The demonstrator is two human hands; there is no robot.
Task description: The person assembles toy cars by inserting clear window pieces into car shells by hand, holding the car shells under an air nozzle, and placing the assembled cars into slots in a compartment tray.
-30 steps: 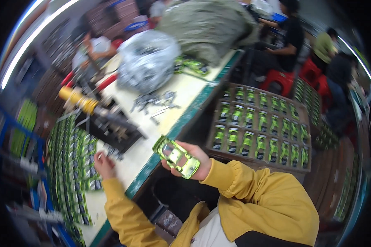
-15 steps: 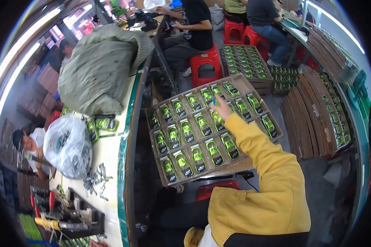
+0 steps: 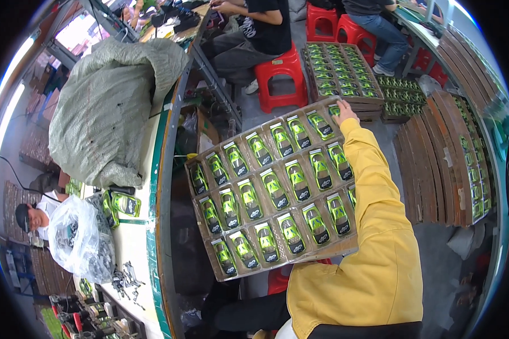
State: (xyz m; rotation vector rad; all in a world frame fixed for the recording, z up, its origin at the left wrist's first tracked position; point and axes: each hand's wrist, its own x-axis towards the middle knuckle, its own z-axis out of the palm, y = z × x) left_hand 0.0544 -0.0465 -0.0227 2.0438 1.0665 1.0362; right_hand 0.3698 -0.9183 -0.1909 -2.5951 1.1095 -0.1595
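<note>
Resting our half-curled right hand [image 3: 346, 111] at the divided tray's [image 3: 288, 261] far-right corner, we have one green toy car [image 3: 334, 111] just left, grip unclear.

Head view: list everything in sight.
Near tray: one, brown, centre
Toy cars: dozens, green and black, trays and worktable
Near worktable: one, pale, left
Sack: one, grey, worktable
Plastic bag: one, clear, worktable
Loose parts: many, grey, beside bag
Clamp fixture: one, red handles, lower left
Stools: several, red, background
Stacked trays: several, brown, right
Other people: several, dark or white tops, background
Right hand: one, yellow sleeve, tray's far right corner
Left hand: unseen
</note>
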